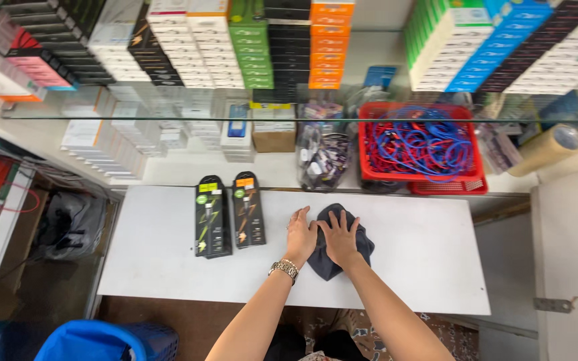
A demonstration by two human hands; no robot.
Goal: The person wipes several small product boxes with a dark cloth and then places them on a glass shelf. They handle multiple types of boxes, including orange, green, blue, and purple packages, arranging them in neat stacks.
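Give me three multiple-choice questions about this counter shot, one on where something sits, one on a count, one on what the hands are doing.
1. Where does the red basket of cables sit?
A. On the shelf behind the white table
B. On the floor
C. On the dark cloth

2. How many black flat packages lie on the table?
A. One
B. Two
C. Four

3. What are the left hand and right hand doing?
A. Lifting a box
B. Hanging clear of everything
C. Pressing flat on the dark cloth

Answers:
1 A, the basket is past the table's far edge, under the glass shelf.
2 B, two lie side by side left of the hands.
3 C, both palms lie on the cloth with fingers spread.
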